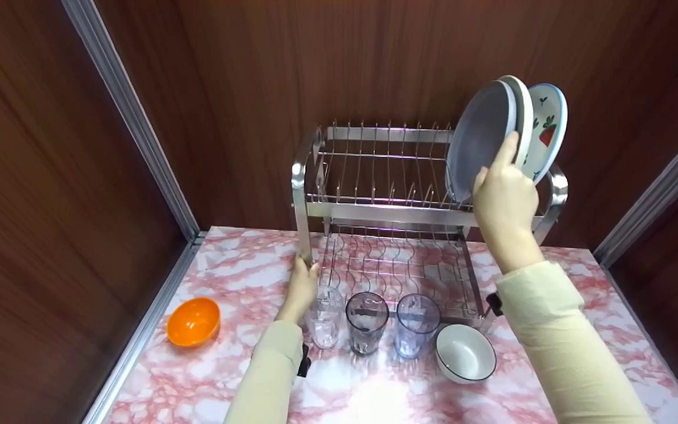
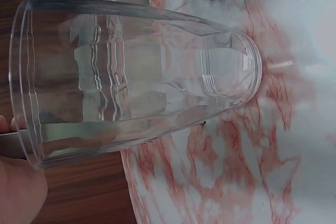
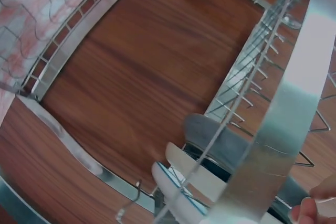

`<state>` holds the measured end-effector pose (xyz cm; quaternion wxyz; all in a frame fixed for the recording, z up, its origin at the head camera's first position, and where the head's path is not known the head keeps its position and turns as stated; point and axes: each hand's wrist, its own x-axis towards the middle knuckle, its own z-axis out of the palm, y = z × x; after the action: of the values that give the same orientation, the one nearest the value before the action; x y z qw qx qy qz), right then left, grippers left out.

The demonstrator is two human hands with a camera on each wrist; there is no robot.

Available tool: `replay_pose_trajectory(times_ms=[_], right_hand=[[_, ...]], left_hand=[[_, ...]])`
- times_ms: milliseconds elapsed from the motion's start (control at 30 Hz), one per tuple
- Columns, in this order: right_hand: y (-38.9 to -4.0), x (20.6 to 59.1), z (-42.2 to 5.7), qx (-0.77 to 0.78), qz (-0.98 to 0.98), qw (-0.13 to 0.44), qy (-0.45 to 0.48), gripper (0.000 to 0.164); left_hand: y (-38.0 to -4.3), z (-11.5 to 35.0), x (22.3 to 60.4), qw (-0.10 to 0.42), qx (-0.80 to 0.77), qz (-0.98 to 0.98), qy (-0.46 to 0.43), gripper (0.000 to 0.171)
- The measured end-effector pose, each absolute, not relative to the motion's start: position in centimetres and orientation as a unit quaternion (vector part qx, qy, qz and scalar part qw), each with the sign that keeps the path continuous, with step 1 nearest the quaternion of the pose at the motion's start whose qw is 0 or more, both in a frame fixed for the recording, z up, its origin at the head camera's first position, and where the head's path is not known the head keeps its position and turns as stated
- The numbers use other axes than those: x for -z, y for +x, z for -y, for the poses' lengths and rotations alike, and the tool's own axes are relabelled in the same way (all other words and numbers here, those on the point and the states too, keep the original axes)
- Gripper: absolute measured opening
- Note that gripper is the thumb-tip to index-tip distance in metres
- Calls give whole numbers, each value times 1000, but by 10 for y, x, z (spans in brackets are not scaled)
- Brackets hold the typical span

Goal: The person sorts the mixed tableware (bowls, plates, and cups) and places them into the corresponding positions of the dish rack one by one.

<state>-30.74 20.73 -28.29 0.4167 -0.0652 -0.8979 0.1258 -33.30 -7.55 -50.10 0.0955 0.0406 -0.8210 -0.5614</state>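
A two-tier metal dish rack (image 1: 398, 213) stands on the marbled tabletop. At its upper right, a grey plate (image 1: 480, 138), a cream-rimmed plate (image 1: 524, 112) and a white plate with a strawberry pattern (image 1: 551, 126) stand on edge. My right hand (image 1: 507, 197) pinches the grey plate near its front rim, index finger stretched up along the edge; in the right wrist view only some fingertips (image 3: 304, 211) show. Low on the rack's left side, my left hand (image 1: 302, 285) grips the metal leg. A clear glass (image 2: 157, 77) fills much of the left wrist view, close to that hand.
Before the rack stand a dark tinted glass (image 1: 367, 324), a bluish glass (image 1: 417, 327) and a white bowl with a dark rim (image 1: 465, 353). An orange bowl (image 1: 193, 322) sits at the left. Brown wooden panels (image 1: 245, 88) enclose the back and sides.
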Motion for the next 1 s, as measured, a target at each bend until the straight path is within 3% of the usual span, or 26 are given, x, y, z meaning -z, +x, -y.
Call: replay_pose_trajectory(times_ms=[200, 367, 600, 1000], right_hand=[[-290, 314, -216, -160, 822, 545, 33, 37], [-274, 347, -220, -202, 784, 583, 67, 27], [-260, 410, -220, -288, 776, 560, 46, 21], [-229, 512, -206, -378, 830, 405, -66, 23]], left_hand=[[-334, 75, 502, 97, 564, 819, 35, 45], [-333, 76, 502, 74, 576, 813, 41, 44], [-332, 77, 502, 77, 578, 811, 39, 43], [-332, 77, 500, 65, 577, 813, 43, 50]])
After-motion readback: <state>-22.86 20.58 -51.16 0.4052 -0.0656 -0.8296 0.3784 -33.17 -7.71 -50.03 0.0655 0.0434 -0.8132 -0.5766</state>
